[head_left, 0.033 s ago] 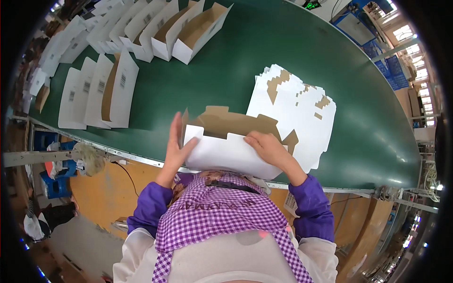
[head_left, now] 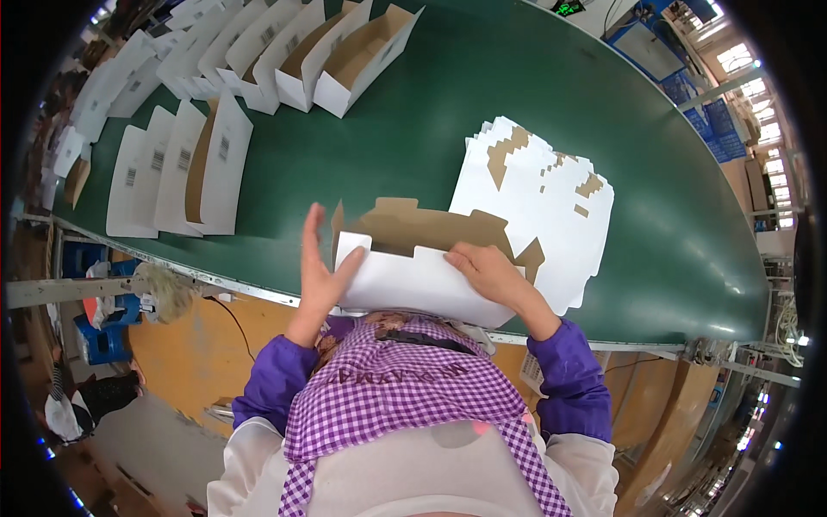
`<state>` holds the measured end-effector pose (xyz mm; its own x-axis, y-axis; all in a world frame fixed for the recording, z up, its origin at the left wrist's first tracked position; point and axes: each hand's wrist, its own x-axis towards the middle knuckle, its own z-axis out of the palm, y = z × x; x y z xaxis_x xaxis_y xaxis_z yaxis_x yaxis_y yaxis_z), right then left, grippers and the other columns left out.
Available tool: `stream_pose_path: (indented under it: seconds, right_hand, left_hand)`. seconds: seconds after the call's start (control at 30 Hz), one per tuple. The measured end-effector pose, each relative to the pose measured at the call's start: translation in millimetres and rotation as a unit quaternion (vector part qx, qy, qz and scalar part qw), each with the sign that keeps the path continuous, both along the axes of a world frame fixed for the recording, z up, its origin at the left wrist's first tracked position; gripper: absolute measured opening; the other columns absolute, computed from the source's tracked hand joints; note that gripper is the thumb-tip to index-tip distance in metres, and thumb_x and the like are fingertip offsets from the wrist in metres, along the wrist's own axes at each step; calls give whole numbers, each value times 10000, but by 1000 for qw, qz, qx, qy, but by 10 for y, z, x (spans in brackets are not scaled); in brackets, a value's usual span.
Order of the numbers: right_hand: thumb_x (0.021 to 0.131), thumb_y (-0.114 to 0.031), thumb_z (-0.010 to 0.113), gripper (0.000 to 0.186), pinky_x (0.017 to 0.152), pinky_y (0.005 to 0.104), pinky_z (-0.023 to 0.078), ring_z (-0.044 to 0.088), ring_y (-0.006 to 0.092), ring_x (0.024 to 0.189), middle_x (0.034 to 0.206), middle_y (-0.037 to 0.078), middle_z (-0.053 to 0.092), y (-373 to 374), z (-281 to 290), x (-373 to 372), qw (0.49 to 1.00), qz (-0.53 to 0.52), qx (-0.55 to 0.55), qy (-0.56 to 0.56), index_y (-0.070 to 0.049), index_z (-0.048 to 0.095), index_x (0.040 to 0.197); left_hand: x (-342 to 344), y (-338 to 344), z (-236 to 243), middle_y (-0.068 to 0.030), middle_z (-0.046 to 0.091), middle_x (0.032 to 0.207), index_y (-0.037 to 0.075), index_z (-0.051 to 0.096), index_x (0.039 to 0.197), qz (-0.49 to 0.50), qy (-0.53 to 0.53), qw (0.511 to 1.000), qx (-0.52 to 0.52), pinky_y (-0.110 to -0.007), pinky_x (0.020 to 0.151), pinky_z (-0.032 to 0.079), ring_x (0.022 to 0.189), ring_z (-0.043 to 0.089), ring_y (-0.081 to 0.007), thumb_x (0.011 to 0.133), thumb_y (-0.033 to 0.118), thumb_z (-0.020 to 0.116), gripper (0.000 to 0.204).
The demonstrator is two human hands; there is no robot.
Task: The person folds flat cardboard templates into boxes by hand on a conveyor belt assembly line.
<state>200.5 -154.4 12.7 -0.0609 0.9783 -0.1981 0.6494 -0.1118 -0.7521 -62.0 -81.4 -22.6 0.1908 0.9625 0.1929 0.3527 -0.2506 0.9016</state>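
Observation:
At the table's near edge, against my apron, is a partly folded cardboard box (head_left: 422,280), white outside and brown inside, its top open and flaps standing up. My right hand (head_left: 489,274) grips the upper edge of its near wall, thumb and fingers bent over the rim; some fingertips are hidden. At the left end, my left hand (head_left: 324,267) has its fingers stretched upward, apart from the side flap, while its thumb rests at the corner of the near wall. Just beyond the box lies a stack of flat white cardboard blanks (head_left: 534,185) with brown patches.
Several folded white boxes (head_left: 226,164) stand in rows on the left of the green table (head_left: 370,155), with more boxes (head_left: 362,56) behind. A metal rail (head_left: 77,291) lies beyond the left edge. Blue crates (head_left: 719,129) sit at the far right. Another person (head_left: 86,409) is at lower left.
My left fingers have shifted slightly left, away from the box's side flap. The box's near wall has tipped down a touch; my right hand keeps its place.

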Motion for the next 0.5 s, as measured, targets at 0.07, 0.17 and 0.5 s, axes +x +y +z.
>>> stream_pose_path:
  seconds: [0.07, 0.17, 0.5]
  right_hand:
    - [919, -289, 492, 285, 689, 448, 457, 596, 382, 761, 784, 201, 618, -12, -9, -7, 999, 21, -22, -11, -26, 600, 901]
    - [926, -301, 473, 309, 716, 461, 447, 588, 391, 803, 832, 211, 617, -54, 11, -11, 997, -21, -69, 0, -19, 595, 893]
    - [841, -85, 588, 244, 797, 384, 462, 571, 290, 918, 1032, 124, 603, -382, 75, 198, 921, -97, 349, -144, -42, 603, 1080]
  left_hand:
    - [109, -20, 348, -192, 473, 1272, 35, 377, 1341, 37, 37, 995, 89, -414, 1015, 322, 1202, 434, -329, 743, 148, 700, 689]
    - [289, -84, 673, -184, 529, 1179, 36, 477, 1242, -279, 203, 915, 208, -424, 942, 381, 1105, 493, -340, 720, 185, 707, 589]
    - [371, -267, 491, -179, 607, 1043, 15, 526, 1158, -432, 334, 827, 135, -401, 829, 441, 923, 589, -323, 742, 277, 690, 518]
